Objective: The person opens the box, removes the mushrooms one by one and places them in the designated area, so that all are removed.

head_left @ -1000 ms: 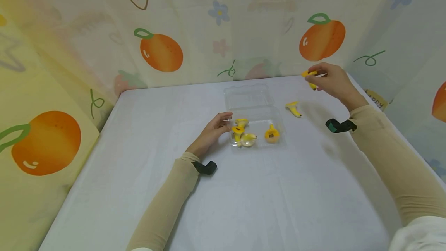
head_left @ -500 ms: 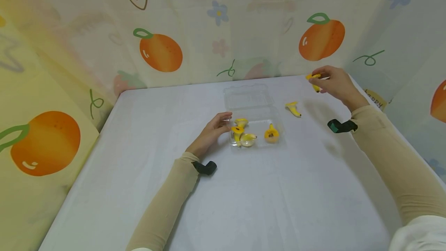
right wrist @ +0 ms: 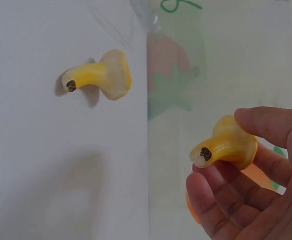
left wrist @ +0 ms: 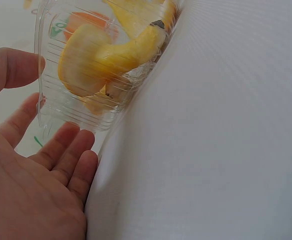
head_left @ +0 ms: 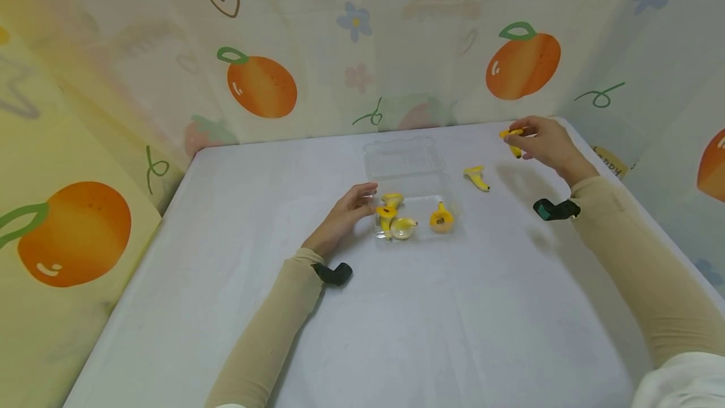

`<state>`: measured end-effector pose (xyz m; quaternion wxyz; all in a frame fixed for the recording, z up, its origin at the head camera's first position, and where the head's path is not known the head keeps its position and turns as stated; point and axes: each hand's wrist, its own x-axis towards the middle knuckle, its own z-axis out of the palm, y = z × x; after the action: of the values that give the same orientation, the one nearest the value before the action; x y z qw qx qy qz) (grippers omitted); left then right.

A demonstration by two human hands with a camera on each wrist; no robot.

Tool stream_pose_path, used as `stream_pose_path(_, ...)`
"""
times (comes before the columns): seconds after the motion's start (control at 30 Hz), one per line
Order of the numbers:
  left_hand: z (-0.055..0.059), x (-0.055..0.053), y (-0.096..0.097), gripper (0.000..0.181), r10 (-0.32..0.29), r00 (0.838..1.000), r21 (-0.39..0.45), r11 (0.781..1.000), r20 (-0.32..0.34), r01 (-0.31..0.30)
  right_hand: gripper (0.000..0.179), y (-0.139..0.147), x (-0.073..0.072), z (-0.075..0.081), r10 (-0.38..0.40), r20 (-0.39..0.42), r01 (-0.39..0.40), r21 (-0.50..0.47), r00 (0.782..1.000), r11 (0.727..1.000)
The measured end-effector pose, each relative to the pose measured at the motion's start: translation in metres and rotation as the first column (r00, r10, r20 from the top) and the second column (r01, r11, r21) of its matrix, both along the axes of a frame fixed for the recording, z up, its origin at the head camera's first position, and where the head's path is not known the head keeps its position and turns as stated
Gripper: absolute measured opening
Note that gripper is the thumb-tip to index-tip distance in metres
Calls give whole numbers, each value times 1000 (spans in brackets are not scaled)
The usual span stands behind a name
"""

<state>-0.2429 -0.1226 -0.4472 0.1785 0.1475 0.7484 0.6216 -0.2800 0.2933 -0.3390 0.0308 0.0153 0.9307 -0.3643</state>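
The right hand [head_left: 546,143] pinches a yellow toy [right wrist: 228,145] by its wide end, upper right, maybe so it won't slip. The left hand [head_left: 342,216], fingers loose, touches the clear box [head_left: 421,206], mid-frame, probably to steady it.

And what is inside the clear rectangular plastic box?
Inside the box, three yellow trumpet-shaped pieces crowd the left side and a fourth piece sits at the right. Where the three overlap, their covered parts cannot be seen.
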Motion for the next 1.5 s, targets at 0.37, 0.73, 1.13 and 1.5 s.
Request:
stream_pose_path(0.37, -1, 1, 0, 57, 3, 1000, -13, 1000, 8, -3, 54, 3, 0, -16, -12, 46, 12, 8, 999, 1000)
stream_pose_path(0.73, -2, 2, 0, 57, -4, 1000, 0, 1000, 8, 4, 55, 4, -1, -24, -7, 83, 7, 4, 997, 1000)
stream_pose_path(1.13, -2, 0, 0, 58, -3, 1000, 6, 1000, 9, 3, 57, 8, -1, -30, -20, 120, 17, 23, 993, 1000)
stream_pose_path(1.5, 0, 0, 0, 57, -1, 1000, 7, 1000, 9, 1, 58, 11, -2, -38, -29, 139, 25, 26, 990, 999)
